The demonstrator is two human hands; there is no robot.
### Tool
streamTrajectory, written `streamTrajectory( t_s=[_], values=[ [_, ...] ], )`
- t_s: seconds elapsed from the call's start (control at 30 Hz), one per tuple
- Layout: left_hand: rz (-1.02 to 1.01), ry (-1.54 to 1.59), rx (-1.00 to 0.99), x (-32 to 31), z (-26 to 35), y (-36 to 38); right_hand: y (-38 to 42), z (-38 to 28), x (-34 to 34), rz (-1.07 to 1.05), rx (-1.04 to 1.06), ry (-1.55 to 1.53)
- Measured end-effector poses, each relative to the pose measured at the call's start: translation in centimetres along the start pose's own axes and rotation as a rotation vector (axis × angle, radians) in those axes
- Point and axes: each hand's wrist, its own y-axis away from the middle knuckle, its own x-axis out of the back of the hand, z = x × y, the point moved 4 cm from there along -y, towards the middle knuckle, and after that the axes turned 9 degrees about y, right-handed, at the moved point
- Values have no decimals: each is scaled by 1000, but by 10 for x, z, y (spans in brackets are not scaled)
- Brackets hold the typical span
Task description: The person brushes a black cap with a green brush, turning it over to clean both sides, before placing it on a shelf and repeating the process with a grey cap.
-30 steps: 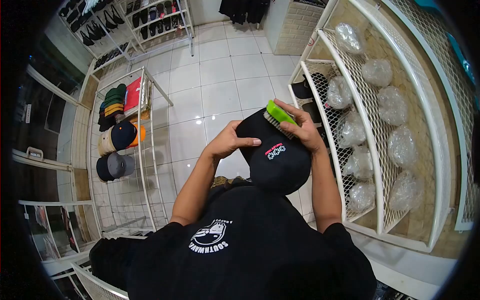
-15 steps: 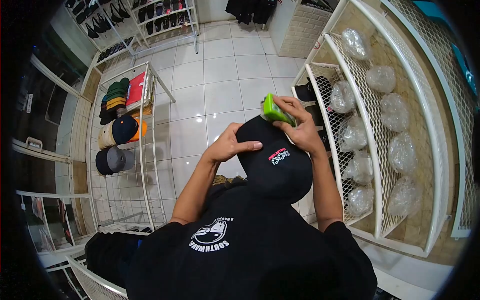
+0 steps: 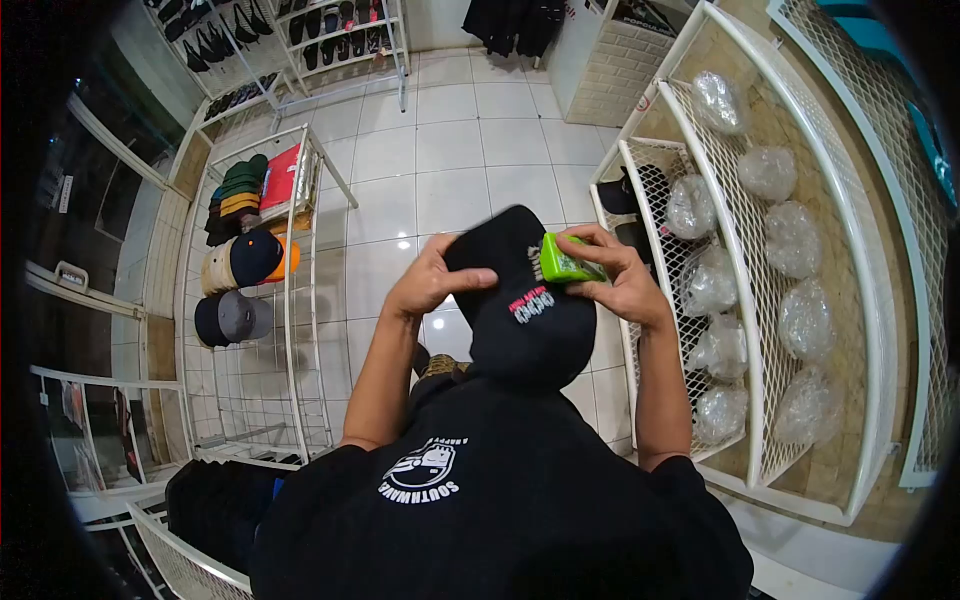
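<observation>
A black cap [image 3: 535, 350] with pink and white embroidery on its front is held out in front of my chest. My left hand [image 3: 430, 285] grips the cap's brim at its left side, thumb on top and fingers underneath. In my right hand [image 3: 630, 282] is a small green brush [image 3: 568, 262], pinched between thumb and fingers. Its pale bristles face left and sit right over the cap, just above the embroidery.
On the right, a white mesh rack [image 3: 752, 380] holds several clear plastic bundles [image 3: 790, 240] and dark caps [image 3: 622, 195]. A wire rack [image 3: 292, 370] on the left carries stacked caps [image 3: 240, 265] and a red packet [image 3: 282, 178]. Shoe shelves [image 3: 335, 40] stand at the back.
The cap has shifted left. My right hand has brought the brush left and down from the brim's edge to near the embroidery, turning its bristles toward the cap.
</observation>
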Motion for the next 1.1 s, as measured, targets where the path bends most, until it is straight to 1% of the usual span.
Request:
streamTrajectory(
  t_s=[0.03, 0.07, 0.1, 0.13, 0.17, 0.2, 0.23, 0.27, 0.3, 0.37, 0.4, 0.43, 0.5, 0.57, 0.6, 0.63, 0.7, 0.73, 0.77, 0.83, 0.87, 0.9, 0.97, 1.0, 1.03, 1.07, 1.1],
  values=[
    [-34, -27, 12, -3, -2, -2, -5, 1, -2, 0, 4, 2],
    [-133, -92, 72, -7, -6, -4, -9, 2, -3, 101, 17, 17],
    [-134, -86, 79, -7, -11, -6, -13, -1, -5, 200, 24, 30],
    [-134, -36, 93, -7, -18, -8, -19, -9, -6, 239, 19, 47],
    [-134, 8, 102, -6, -21, -10, -19, -5, -4, 236, 18, 46],
    [-57, 33, 45, -4, -19, -9, -20, 1, -4, 181, 25, 15],
    [20, 23, 45, 7, -16, -5, -18, 4, -3, 128, 27, -18],
    [13, 49, 17, 11, -14, -3, -10, 6, 2, 71, -37, 55],
    [6, 75, -16, 12, -13, -2, -9, 7, 1, 69, -34, 57],
    [-82, 30, 47, -4, -26, -4, -8, 10, 0, 105, -31, 68],
    [-116, -20, 65, -6, -40, -7, -17, 4, -3, 176, -31, 44],
    [-153, 3, 77, -10, -46, -7, -26, -6, -5, 210, -2, 80],
    [-72, 48, 89, -7, -42, -7, -33, 3, -6, 209, -15, 16],
    [99, 90, 80, -2, -20, 6, -16, 23, 0, 188, -54, 46],
    [48, 121, -9, 5, -18, 3, -13, 25, 1, 152, -86, 76],
    [49, 121, -12, 8, -23, 2, -12, 26, 0, 151, -84, 77],
    [-24, 60, 70, 3, -38, 3, -10, 23, -3, 149, -60, 51],
    [-90, 34, 109, -1, -46, -2, -19, 11, -4, 156, -36, 65],
    [-91, 35, 113, -2, -49, 0, -23, 8, -4, 157, -39, 64],
    [14, 14, 43, -8, -33, 0, -28, 3, -4, 164, 19, -19],
    [-2, 12, 80, 5, -33, 1, -23, 12, 0, 163, 5, -42],
    [-19, 52, 55, 5, -24, 4, -15, 22, 2, 168, 4, -35],
    [-15, 96, 58, 1, -21, 4, -3, 44, 3, 173, -99, -47],
    [-15, 58, 44, -5, -28, 2, -7, 36, 1, 197, -123, 13],
    [-15, 19, 32, -8, -38, -1, -14, 24, -2, 196, -124, 9],
    [-140, -50, 117, -3, -54, -6, -22, 8, -6, 191, -69, 12],
    [-137, -50, 127, -7, -53, -2, -25, -4, -7, 188, -16, 14]
  ],
)
